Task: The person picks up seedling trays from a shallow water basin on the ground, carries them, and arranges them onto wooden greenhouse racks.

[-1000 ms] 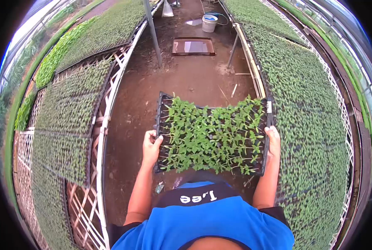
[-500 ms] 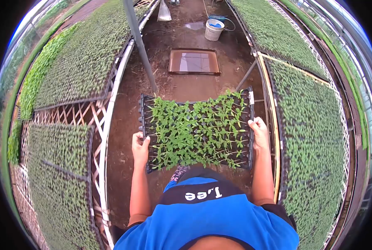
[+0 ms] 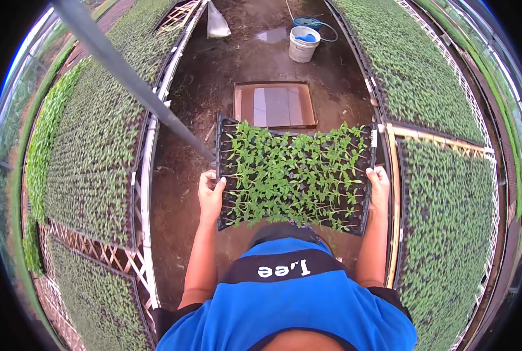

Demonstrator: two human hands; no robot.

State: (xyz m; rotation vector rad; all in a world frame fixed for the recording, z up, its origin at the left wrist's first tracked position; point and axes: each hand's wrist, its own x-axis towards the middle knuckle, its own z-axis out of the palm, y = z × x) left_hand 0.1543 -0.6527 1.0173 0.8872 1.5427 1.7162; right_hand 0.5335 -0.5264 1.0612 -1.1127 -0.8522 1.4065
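Observation:
A black seedling tray [image 3: 221, 140] full of leafy green seedlings [image 3: 290, 175] is held out in front of my body, above the dirt path. My left hand [image 3: 212, 192] grips its left edge, thumb on top and fingers around the outside. On the opposite edge, my right hand [image 3: 378, 186] is closed in the same way, its thumb over the rim. The fingertips under the tray are hidden. A white label [image 3: 374, 138] shows at the tray's far right corner.
Benches of seedling trays line both sides, left [image 3: 91, 175] and right [image 3: 448, 210]. Ahead on the path lies a shallow water-filled basin [image 3: 275, 105]. Beyond it stand a white bucket [image 3: 303, 50] and a hose [image 3: 329, 32]. A slanting grey pole [image 3: 138, 82] rises at left.
I have moved forward along the path, so the basin, bucket and benches appear nearer. The pole has shifted left in view. Both hands still hold the tray, which sits slightly further right.

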